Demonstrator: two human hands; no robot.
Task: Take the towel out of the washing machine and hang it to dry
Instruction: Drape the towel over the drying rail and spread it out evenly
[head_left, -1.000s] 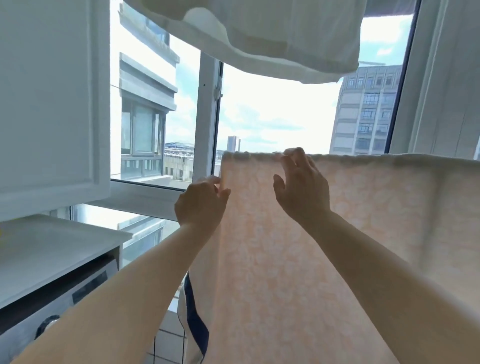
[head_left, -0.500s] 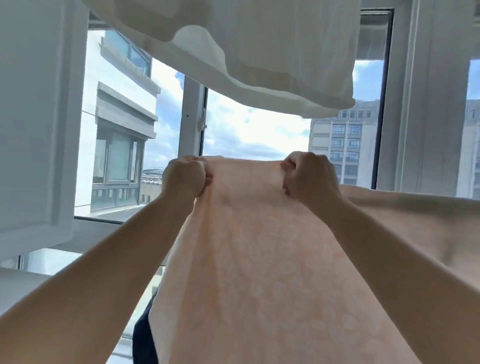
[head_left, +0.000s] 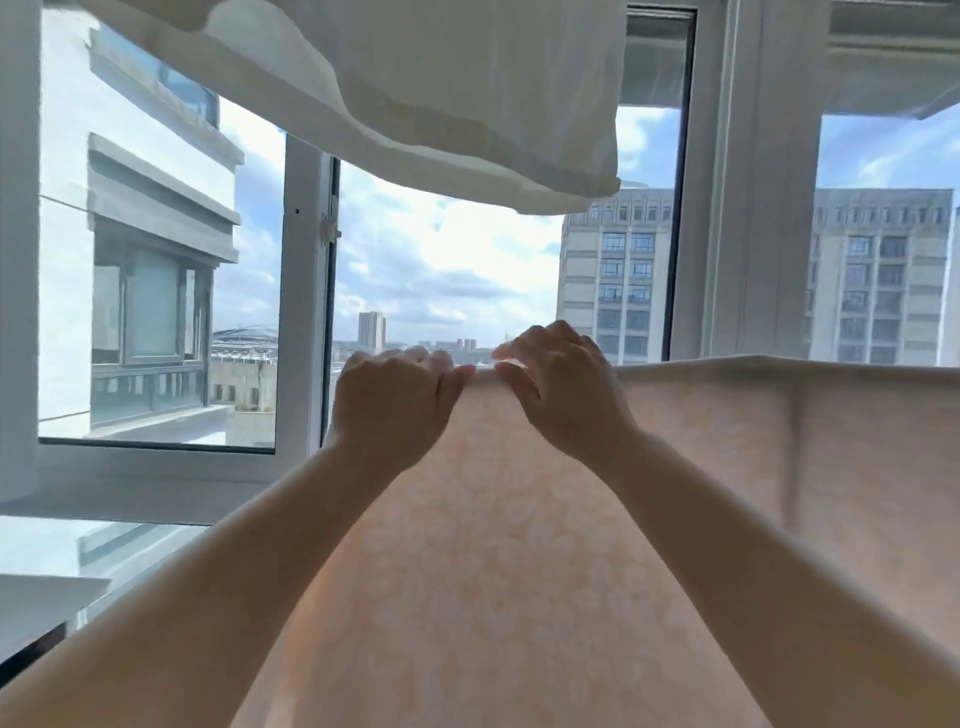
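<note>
A pale peach towel with a faint white floral pattern (head_left: 519, 545) fills the lower middle and right of the view, its upper edge running level from the centre out toward three o'clock, where it leaves the picture. The cloth hangs down from that edge toward six o'clock; whatever carries it is hidden under the fold.

The left hand (head_left: 392, 405) sits at the towel's upper left corner, just left of centre, its fingers curled over the top edge so that it grips the cloth there. The right hand (head_left: 563, 387) is just beside it at about one o'clock from it, fingers bent down over the same edge and thumb on the near side, pinching the fabric. The two hands are close together, with only a short strip of hem between them. Both bare forearms rise from the bottom corners of the view.

At twelve o'clock a thin white sheet of fabric (head_left: 415, 88) hangs overhead, its hemmed lower edge sagging toward one o'clock, well apart from the hands. Behind everything stands a white-framed window (head_left: 304, 312), with a pale grey high-rise building (head_left: 613, 280) at two o'clock and cloudy blue sky beyond. A white ledge (head_left: 47, 603) shows at eight o'clock.
</note>
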